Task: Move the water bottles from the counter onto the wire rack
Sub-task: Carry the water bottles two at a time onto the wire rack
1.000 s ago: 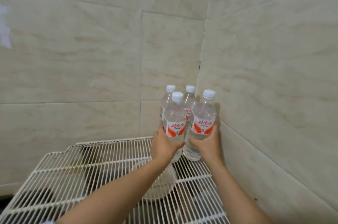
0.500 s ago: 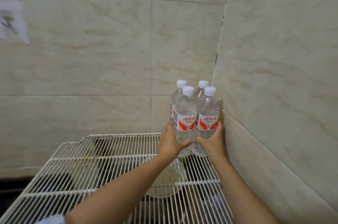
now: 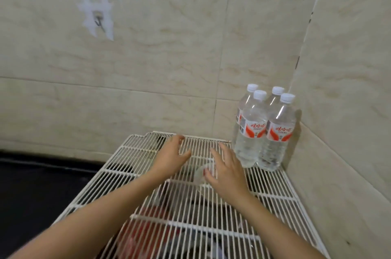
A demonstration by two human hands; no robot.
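Several clear water bottles [image 3: 263, 129] with white caps and red-and-white labels stand upright in a tight cluster at the far right corner of the white wire rack [image 3: 148, 178], against the tiled walls. My left hand [image 3: 171, 156] hovers over the rack's middle, fingers spread, holding nothing. My right hand [image 3: 227, 171] is just left of the bottles, open and apart from them.
Tiled walls close off the back and right of the rack. A metal hook [image 3: 99, 22] on a white patch is stuck to the back wall. Below the wires lie a round white container [image 3: 201, 176] and dark and red items. A dark counter [image 3: 31, 191] lies at left.
Both hands have let go of the two front bottles and pulled back toward me and to the left. The bottles now stand alone in the corner. My view has swung left.
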